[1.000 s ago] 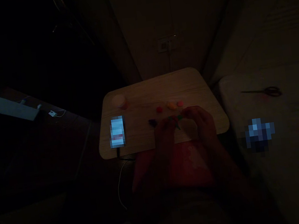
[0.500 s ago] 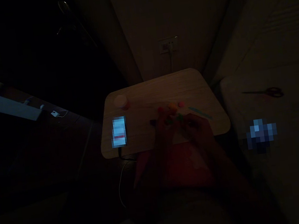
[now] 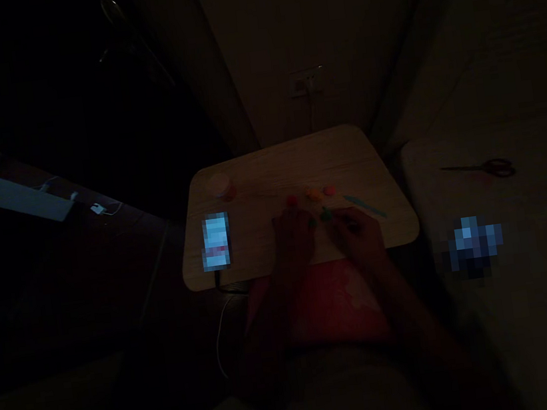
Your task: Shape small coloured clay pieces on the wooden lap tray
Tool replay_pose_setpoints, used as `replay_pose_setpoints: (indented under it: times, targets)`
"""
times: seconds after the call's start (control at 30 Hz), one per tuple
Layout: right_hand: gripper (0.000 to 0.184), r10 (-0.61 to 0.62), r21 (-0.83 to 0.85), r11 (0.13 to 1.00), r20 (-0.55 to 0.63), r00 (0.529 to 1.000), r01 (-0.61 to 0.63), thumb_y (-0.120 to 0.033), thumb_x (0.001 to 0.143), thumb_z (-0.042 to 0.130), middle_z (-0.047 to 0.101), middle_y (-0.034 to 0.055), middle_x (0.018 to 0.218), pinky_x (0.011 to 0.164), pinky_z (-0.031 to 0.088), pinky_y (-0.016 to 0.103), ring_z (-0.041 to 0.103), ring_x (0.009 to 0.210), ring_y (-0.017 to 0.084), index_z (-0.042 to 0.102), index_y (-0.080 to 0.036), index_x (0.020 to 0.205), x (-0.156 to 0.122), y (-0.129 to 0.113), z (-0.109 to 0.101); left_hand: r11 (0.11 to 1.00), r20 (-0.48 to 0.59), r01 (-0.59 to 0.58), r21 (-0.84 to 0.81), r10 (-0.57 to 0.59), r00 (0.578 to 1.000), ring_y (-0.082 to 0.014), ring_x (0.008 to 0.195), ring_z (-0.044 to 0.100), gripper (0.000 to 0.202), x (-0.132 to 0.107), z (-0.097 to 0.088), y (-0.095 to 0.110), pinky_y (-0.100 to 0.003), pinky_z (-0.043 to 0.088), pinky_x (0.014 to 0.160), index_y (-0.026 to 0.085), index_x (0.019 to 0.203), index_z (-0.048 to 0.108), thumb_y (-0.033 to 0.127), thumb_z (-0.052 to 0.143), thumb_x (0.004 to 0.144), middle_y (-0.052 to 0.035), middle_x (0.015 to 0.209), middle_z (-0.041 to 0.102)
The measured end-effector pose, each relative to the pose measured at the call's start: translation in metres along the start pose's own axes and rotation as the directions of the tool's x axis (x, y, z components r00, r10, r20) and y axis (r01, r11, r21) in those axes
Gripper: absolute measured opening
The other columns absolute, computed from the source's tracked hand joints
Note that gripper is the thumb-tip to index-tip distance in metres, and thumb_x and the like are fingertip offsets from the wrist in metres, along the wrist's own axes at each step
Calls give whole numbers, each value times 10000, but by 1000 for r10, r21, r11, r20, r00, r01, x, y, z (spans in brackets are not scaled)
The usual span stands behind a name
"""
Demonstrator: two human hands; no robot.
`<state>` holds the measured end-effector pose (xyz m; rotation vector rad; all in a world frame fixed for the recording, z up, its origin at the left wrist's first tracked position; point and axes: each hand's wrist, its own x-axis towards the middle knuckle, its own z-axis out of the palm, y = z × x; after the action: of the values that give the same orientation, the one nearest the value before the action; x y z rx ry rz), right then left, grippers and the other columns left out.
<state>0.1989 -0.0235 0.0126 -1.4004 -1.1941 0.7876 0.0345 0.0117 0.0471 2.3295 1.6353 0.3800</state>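
Note:
The picture is very dark. Over the front part of a small wooden table (image 3: 259, 173), my right hand (image 3: 363, 235) has its fingers pinched on a green lump of what looks like modelling clay (image 3: 326, 214). Beside it, my left hand (image 3: 294, 237) rests low at the tabletop with bent fingers; what they hold is hidden. Near its thumb side shows a smaller green piece (image 3: 312, 223). Just beyond the hands lie a red lump (image 3: 292, 200), an orange lump (image 3: 313, 194) and a pink lump (image 3: 329, 190). A thin blue-green strip (image 3: 365, 206) lies right of them.
A lit phone (image 3: 216, 241) with a cable lies at the table's left, a round tub (image 3: 221, 186) behind it. Scissors (image 3: 493, 167) and a blurred bluish object (image 3: 475, 242) lie on a pale surface at right. A wall socket (image 3: 306, 82) is behind the table.
My left hand has moved down and left, away from the right hand, covering the dark item that showed beside it. The green lump stays at my right fingertips.

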Motion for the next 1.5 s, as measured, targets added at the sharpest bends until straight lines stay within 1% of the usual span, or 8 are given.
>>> replay_pose_setpoints:
  times: [0.23, 0.4, 0.5, 0.63, 0.77, 0.97, 1.2, 1.5]
  targets:
    - [273, 33, 6, 999, 12, 999, -33, -442, 874, 729, 816, 79, 977, 749, 567, 346, 726, 831, 221, 804, -215, 1005, -3, -2, 3, 993, -18, -10, -120, 8, 1000, -328, 1277, 627, 322, 2, 2, -4, -526, 424, 1133, 201, 1242, 660, 114, 665, 932, -115, 1273, 739]
    - [242, 22, 73, 997, -11, 1000, -21, -437, 874, 748, 817, 75, 1012, 795, 581, 357, 741, 892, 228, 804, -224, 975, -2, 3, 2, 917, -72, -65, -394, 40, 997, -271, 1128, 706, 296, 6, 8, -7, -458, 517, 1076, 196, 1049, 703, 0, 652, 833, -86, 1123, 763]
    - [237, 41, 149, 988, -12, 999, -39, -414, 868, 772, 823, 77, 1063, 804, 585, 359, 753, 920, 229, 819, -232, 1012, -2, 5, 2, 750, -141, -36, -660, -77, 987, -236, 1022, 741, 253, 7, 13, -7, -410, 576, 987, 189, 1023, 688, 55, 742, 816, -81, 1089, 764]
    - [214, 89, 223, 971, -11, 996, -85, -390, 838, 809, 835, 59, 991, 781, 593, 350, 763, 864, 223, 830, -242, 991, -4, 0, 2, 387, -50, 24, -922, -180, 982, -209, 935, 776, 428, 8, 19, -6, -355, 626, 887, 186, 1062, 668, 200, 918, 715, -72, 1041, 772]
    - [184, 110, 236, 967, -27, 994, -100, -388, 818, 820, 836, 57, 933, 768, 600, 351, 766, 833, 227, 825, -239, 926, -5, -5, 2, 238, 7, 62, -969, -223, 975, -198, 884, 783, 533, 7, 21, -3, -343, 646, 859, 187, 1017, 673, 297, 1004, 614, -56, 966, 779]
    - [191, 117, 239, 966, -48, 992, -102, -411, 778, 841, 820, 50, 867, 703, 584, 332, 743, 767, 213, 790, -229, 805, -6, -11, 0, 180, 47, 99, -979, -274, 961, -204, 878, 781, 537, 4, 18, 2, -360, 652, 853, 194, 941, 667, 332, 1023, 563, -44, 962, 777]
    - [135, 8, 231, 973, -27, 1000, -1, -388, 818, 815, 810, 45, 896, 756, 594, 346, 751, 841, 220, 798, -254, 813, -9, -15, -1, 192, 24, 82, -978, -288, 957, -196, 884, 757, 515, 2, 18, 5, -364, 635, 859, 203, 920, 640, 380, 998, 594, -36, 949, 751]
    - [204, 217, 354, 908, 66, 974, -226, -390, 671, 896, 787, 25, 770, 605, 541, 304, 680, 648, 179, 769, -239, 722, -6, -16, -3, 215, 3, 54, -975, -230, 973, -184, 864, 748, 507, 0, 18, 3, -348, 626, 853, 200, 895, 656, 395, 1006, 585, -30, 931, 758]
